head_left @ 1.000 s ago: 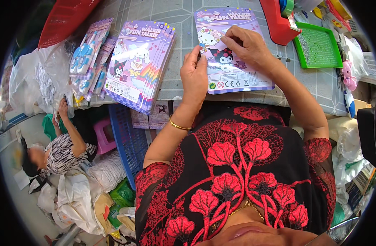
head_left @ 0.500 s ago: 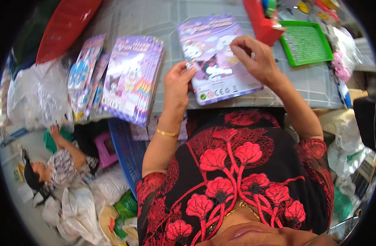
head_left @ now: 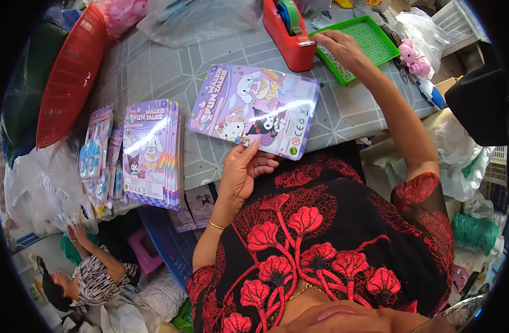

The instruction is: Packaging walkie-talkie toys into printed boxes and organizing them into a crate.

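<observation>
My left hand (head_left: 246,173) grips the lower edge of a purple card package (head_left: 254,111) with the thumb on top. The card bears cartoon animals and a rainbow, and it lies tilted above the table, its printed heading toward the left. My right hand (head_left: 340,47) reaches far forward to the near left corner of a shallow green tray (head_left: 371,41) holding small silvery bits. Its fingers are bent and close together, right beside the cutting edge of a red tape dispenser (head_left: 293,44); the fingertips are partly hidden.
Left of the card stands a stack of matching cards (head_left: 151,150), then packs with blue toy handsets (head_left: 96,158). A red basket (head_left: 71,77) and clear plastic bags (head_left: 43,183) line the left side. Another person (head_left: 99,277) sits lower left. A pink toy (head_left: 414,58) lies right of the tray.
My right hand has left the card and moved forward and right to the tray. The card has turned counterclockwise in my left hand. The whole view has shifted.
</observation>
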Tool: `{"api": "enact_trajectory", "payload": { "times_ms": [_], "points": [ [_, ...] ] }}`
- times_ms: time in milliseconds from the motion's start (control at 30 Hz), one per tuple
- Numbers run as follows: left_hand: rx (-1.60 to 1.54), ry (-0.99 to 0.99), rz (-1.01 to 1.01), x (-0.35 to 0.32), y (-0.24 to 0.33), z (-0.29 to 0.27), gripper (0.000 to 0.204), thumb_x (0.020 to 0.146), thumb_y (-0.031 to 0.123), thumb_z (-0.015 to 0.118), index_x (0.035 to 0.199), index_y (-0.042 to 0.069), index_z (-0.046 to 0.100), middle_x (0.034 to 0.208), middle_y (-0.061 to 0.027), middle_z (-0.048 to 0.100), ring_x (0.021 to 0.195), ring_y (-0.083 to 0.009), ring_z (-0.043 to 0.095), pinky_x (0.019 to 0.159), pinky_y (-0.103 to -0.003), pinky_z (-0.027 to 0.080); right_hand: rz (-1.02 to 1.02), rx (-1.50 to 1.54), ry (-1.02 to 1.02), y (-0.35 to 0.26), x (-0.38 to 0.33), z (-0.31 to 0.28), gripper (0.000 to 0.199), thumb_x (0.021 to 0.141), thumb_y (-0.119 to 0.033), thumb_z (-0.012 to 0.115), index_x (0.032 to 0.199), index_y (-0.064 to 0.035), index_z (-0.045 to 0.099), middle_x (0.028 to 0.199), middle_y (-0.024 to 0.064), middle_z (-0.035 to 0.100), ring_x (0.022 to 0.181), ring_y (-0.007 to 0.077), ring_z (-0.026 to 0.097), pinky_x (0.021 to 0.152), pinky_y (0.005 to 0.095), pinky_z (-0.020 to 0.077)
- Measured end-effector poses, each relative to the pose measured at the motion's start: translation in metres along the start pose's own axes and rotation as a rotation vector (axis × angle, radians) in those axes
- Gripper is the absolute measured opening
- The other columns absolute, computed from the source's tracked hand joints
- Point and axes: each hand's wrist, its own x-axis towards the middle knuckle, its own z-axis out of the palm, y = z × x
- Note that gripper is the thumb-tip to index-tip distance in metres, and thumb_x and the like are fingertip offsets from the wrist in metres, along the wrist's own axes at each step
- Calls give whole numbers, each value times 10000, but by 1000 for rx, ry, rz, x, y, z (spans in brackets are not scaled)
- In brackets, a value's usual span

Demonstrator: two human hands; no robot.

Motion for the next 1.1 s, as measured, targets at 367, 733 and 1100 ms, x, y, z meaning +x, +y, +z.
{"api": "enact_trajectory", "payload": {
  "times_ms": [367, 733, 1100],
  "points": [
    [-181, -148, -130, 30, -11, 24, 382, 951, 333, 476, 1071, -26, 530, 960, -211, 643, 748, -261, 667, 630, -310, 570, 214, 283, -238, -42, 23, -5, 239, 801, -357, 633, 833, -121, 651, 725, -36, 527, 696, 48, 423, 551, 240, 300],
    [-30, -157, -205, 37, -6, 25, 387, 942, 322, 495, 1067, -42, 528, 888, -189, 652, 691, -247, 665, 576, -312, 561, 510, 568, -177, -51, 20, -10, 217, 779, -299, 690, 756, -101, 603, 563, -86, 374, 420, 10, 200, 398, 217, 115],
    [-183, -113, -154, 15, -16, 27, 408, 961, 331, 454, 1147, -31, 482, 999, -207, 633, 791, -254, 663, 651, -308, 566, 511, 789, -92, -42, 3, 9, 192, 821, -250, 672, 784, -80, 590, 589, -79, 379, 438, 15, 236, 395, 209, 153]
  ]
}}
